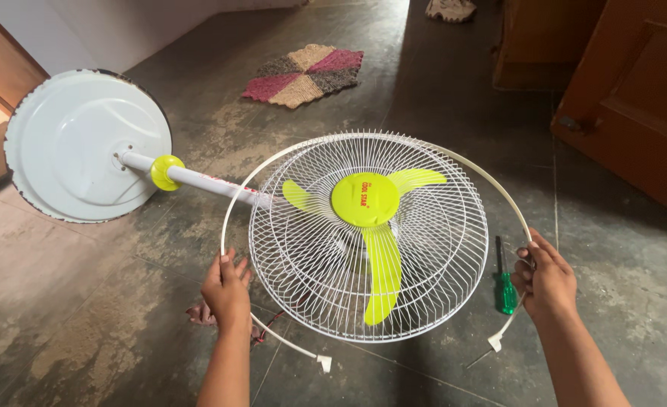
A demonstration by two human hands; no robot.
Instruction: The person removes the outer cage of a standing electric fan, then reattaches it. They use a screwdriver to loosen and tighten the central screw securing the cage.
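While both hands grip the white guard ring (231, 203), left hand (226, 290) closed at 8 o'clock and right hand (547, 275) at 4 o'clock, it encircles the fan cage (439, 249) on the floor (84, 324); green screwdriver (505, 283) beside the right hand, round base (77, 143) at 10 o'clock.

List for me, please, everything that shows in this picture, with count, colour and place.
fan: one, white wire guard, lime blades, lying on the floor, centre
guard ring: one, white, open-ended, around the guard
stand base: one, white disc, upper left
pole: one, white with lime collar, base to fan
screwdriver: one, green handle, floor by right hand
mat: one, multicoloured, top centre
door: one, brown wood, upper right
left hand: grips ring
right hand: grips ring
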